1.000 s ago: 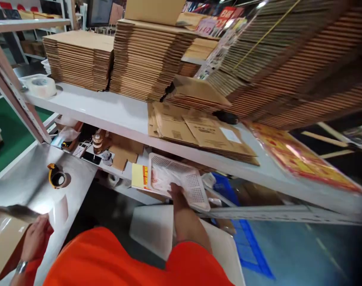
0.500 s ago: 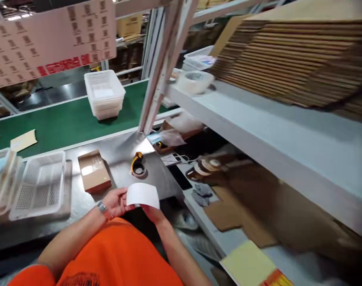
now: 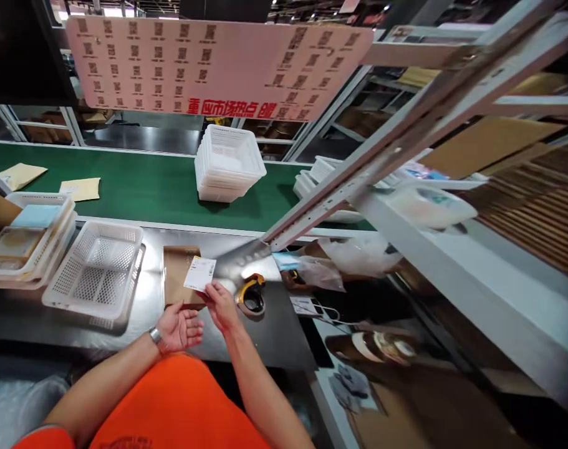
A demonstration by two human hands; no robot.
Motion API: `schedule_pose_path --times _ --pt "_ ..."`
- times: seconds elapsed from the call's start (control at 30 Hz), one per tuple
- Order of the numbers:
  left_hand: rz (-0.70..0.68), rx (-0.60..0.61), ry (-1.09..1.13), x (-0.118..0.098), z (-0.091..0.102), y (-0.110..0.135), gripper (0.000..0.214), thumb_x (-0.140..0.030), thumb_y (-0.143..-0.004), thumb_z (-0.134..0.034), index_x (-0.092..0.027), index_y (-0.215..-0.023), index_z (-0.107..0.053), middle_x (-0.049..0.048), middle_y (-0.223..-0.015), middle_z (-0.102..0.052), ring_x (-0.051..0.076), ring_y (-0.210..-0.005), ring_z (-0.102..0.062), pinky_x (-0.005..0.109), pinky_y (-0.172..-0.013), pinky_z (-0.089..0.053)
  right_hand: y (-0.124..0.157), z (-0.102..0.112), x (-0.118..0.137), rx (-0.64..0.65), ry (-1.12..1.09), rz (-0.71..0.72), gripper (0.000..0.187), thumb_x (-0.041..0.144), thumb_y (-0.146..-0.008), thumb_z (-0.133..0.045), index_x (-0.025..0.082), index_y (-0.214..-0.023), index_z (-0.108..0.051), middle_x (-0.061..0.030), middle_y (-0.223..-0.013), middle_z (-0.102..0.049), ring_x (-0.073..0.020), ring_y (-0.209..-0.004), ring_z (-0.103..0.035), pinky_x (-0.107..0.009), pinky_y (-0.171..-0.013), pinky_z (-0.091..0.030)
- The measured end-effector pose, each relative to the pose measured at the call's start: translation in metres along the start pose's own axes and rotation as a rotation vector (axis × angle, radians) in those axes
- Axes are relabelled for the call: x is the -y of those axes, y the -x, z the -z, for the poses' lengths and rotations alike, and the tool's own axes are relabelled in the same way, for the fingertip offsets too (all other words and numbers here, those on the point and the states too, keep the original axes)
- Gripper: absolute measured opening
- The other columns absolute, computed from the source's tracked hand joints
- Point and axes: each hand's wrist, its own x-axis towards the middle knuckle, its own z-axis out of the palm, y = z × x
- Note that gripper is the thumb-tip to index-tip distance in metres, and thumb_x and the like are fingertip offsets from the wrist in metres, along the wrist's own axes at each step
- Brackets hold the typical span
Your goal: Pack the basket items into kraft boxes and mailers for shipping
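Note:
My right hand pinches the lower right corner of a white printed label. The label hangs over a brown cardboard box on the metal table and hides part of its top. Palm up, my left hand lies just in front of the box with its fingers apart and nothing in it. A yellow and black tape dispenser rests on the table to the right of my right hand.
An empty white basket stands left of the box. Farther left, stacked baskets hold boxes. Behind the metal table, a green conveyor carries white bins and envelopes. A slanted frame post and shelf stand at right.
The view has swung left. My left hand has let go of the label and turned palm up. My right hand has carried the label forward over the box, and its printed side now shows.

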Motion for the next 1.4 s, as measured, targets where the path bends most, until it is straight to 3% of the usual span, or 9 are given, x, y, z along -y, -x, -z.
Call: schedule_pose_path --times 0.23,0.43,0.6,0.73,0.9,1.03,1.17,1.3,1.4 --pt "-0.198 -0.154 -0.426 -0.027 0.039 0.025 0.039 -0.054 -0.088 -0.078 -0.019 -0.092 -0.063 0.0051 -0.079 -0.079 0.018 -0.065 -0.075 0.028 -0.069 -0.051 -0.043 -0.008 0.000 -0.179 0.430 -0.066 0.048 0.059 -0.068 -0.095 0.021 -0.078 -0.067 -0.0020 -0.070 -0.075 -0.0168 -0.064 -0.069 -0.026 -0.058 -0.056" --pt "-0.520 -0.249 -0.872 -0.054 0.056 0.030 0.035 -0.055 -0.087 -0.073 -0.022 -0.081 -0.063 0.0046 -0.078 -0.076 0.020 -0.071 -0.070 0.034 -0.077 -0.052 -0.066 -0.006 -0.032 -0.309 0.583 -0.271 0.034 0.037 -0.081 -0.085 0.022 -0.072 -0.057 0.0011 -0.056 -0.067 -0.0104 -0.042 -0.056 -0.020 -0.041 -0.045" --pt "-0.827 -0.341 -1.425 -0.084 0.047 0.007 0.021 -0.035 -0.098 -0.062 -0.022 -0.091 -0.076 0.0117 -0.098 -0.078 0.028 -0.096 -0.071 0.042 -0.097 -0.053 -0.072 -0.001 -0.038 -0.333 0.701 -0.310 0.031 0.027 -0.086 -0.081 0.022 -0.070 -0.055 -0.0004 -0.060 -0.069 -0.0100 -0.042 -0.058 -0.018 -0.038 -0.041" --pt "-0.860 -0.276 -1.768 -0.108 0.025 -0.034 0.027 -0.023 -0.102 -0.055 -0.017 -0.108 -0.080 0.0206 -0.125 -0.076 0.036 -0.128 -0.065 0.051 -0.116 -0.048 -0.076 0.002 -0.038 -0.312 0.830 -0.317 0.029 0.026 -0.087 -0.081 0.021 -0.071 -0.057 -0.0030 -0.067 -0.075 -0.0124 -0.047 -0.065 -0.018 -0.040 -0.042" --pt "-0.730 -0.361 -2.108 -0.125 0.011 -0.076 0.047 -0.019 -0.101 -0.052 -0.013 -0.144 -0.069 0.0218 -0.167 -0.054 0.041 -0.161 -0.039 0.063 -0.134 -0.023 -0.084 0.004 -0.031 -0.220 1.041 -0.324 0.030 0.027 -0.090 -0.078 0.022 -0.066 -0.061 -0.0059 -0.067 -0.077 -0.0189 -0.057 -0.073 -0.025 -0.052 -0.048" --pt "-0.735 -0.488 -2.170 -0.135 0.016 -0.090 0.061 -0.028 -0.104 -0.052 -0.013 -0.163 -0.052 0.0202 -0.174 -0.046 0.041 -0.165 -0.031 0.063 -0.137 -0.012 -0.082 0.021 -0.015 -0.147 1.201 -0.305 0.037 0.036 -0.081 -0.088 0.023 -0.058 -0.062 -0.0095 -0.063 -0.075 -0.0301 -0.085 -0.081 -0.032 -0.075 -0.054" --pt "-0.754 -0.604 -2.133 -0.141 0.012 -0.103 0.068 -0.035 -0.104 -0.054 -0.014 -0.168 -0.047 0.0194 -0.176 -0.044 0.042 -0.165 -0.031 0.063 -0.138 -0.011 -0.059 0.060 -0.023 -0.177 1.374 -0.220 0.034 0.055 -0.077 -0.088 0.024 -0.083 -0.075 -0.0149 -0.091 -0.083 -0.0382 -0.108 -0.079 -0.040 -0.090 -0.056" --pt "-0.719 -0.714 -2.095 -0.128 -0.006 -0.119 0.076 -0.042 -0.103 -0.058 -0.011 -0.171 -0.042 0.0215 -0.182 -0.030 0.042 -0.171 -0.018 0.063 -0.139 -0.003 -0.041 0.090 -0.065 -0.227 0.966 -0.117 0.077 0.078 -0.079 -0.074 0.018 -0.127 -0.073 -0.0210 -0.127 -0.081 -0.0376 -0.120 -0.077 -0.045 -0.101 -0.059" --pt "-0.753 -0.650 -2.139 -0.104 -0.017 -0.128 0.082 -0.047 -0.104 -0.057 -0.005 -0.172 -0.037 0.0259 -0.181 -0.029 0.042 -0.171 -0.019 0.061 -0.140 -0.004 -0.041 0.091 -0.096 -0.154 0.632 -0.091 0.096 0.094 -0.079 -0.058 0.020 -0.139 -0.070 -0.0193 -0.152 -0.070 -0.0362 -0.143 -0.065 -0.047 -0.118 -0.053"
